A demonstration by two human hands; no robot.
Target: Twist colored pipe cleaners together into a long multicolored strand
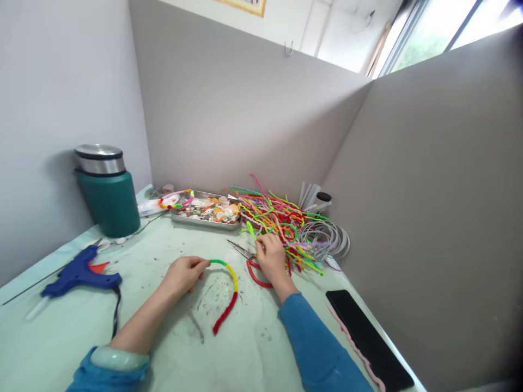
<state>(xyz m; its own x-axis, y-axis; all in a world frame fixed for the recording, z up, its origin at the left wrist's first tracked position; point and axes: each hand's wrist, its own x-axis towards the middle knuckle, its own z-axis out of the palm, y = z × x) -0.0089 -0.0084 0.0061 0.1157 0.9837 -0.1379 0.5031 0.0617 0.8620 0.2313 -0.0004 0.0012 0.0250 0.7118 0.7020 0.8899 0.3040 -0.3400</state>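
Note:
My left hand (183, 274) is closed on one end of a curved headband (229, 288) wrapped in green, yellow and red pipe cleaner, which lies on the pale green table. My right hand (271, 256) is closed over the red handles of a pair of scissors (245, 253), whose blades point left. A green pipe cleaner piece (250, 230) sticks up by its fingers. Just behind that hand lies a heap of coloured pipe cleaners (281, 220).
A metal tray of small craft pieces (206, 209) sits at the back. A blue glue gun (81, 274) lies at left, a green flask (108, 190) behind it. Grey hoops (327, 239) and a black phone (365, 337) lie at right. Grey partitions enclose the desk.

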